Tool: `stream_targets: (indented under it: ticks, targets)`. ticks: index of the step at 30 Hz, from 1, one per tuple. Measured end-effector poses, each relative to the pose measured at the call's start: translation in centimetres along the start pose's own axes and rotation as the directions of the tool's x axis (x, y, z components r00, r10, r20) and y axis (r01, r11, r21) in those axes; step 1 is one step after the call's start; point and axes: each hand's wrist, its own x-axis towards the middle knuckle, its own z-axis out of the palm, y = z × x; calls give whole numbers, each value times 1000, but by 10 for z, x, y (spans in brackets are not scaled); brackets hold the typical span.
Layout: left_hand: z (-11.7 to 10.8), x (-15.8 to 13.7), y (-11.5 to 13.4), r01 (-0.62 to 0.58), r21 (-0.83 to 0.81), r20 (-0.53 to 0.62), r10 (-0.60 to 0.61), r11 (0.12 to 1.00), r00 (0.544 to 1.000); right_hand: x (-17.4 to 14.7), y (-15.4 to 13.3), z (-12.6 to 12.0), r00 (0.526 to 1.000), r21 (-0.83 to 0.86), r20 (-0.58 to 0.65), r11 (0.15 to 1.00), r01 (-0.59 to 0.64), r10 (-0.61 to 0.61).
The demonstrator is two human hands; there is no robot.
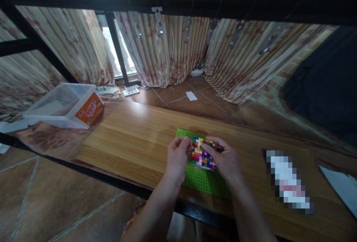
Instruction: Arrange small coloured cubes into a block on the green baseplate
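A block of many small coloured toy bricks (201,157) sits over a green studded baseplate (205,183) on the wooden tabletop. My right hand (225,157) grips the block from its right side, thumb on the top and fingers round the far edge. At the block's left edge, the fingers of my left hand (177,155) are pinched together. Their tips touch or nearly touch the bricks, and whatever is between them is too small to make out. Part of the block's right side is hidden by my right hand.
A clear plastic bin (60,117) with an orange label stands left of the wooden tabletop (125,134). On the right lies a pixelated pale object (288,182), and farther right a pale flat item (340,186). A black metal bar (178,3) with hooks crosses above.
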Motion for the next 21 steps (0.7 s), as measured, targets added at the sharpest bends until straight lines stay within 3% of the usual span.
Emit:
stream_targets:
  ticks: [5, 9, 15, 21]
  targets:
    - [0, -1, 2, -19, 4, -2, 19, 1000, 1000, 1, -11, -10, 981, -34, -168, 995, 94, -98]
    - [2, -3, 5, -101, 54, 28, 99, 993, 995, -7, -27, -10, 949, -23, -256, 983, 183, -183]
    - [5, -8, 10, -166, 95, 218, 142, 982, 966, -27, -42, 10, 926, -24, -64, 929, 370, -371]
    - [4, -7, 11, -183, 117, 283, 144, 976, 948, -30, -48, 14, 911, -21, 2, 911, 412, -412]
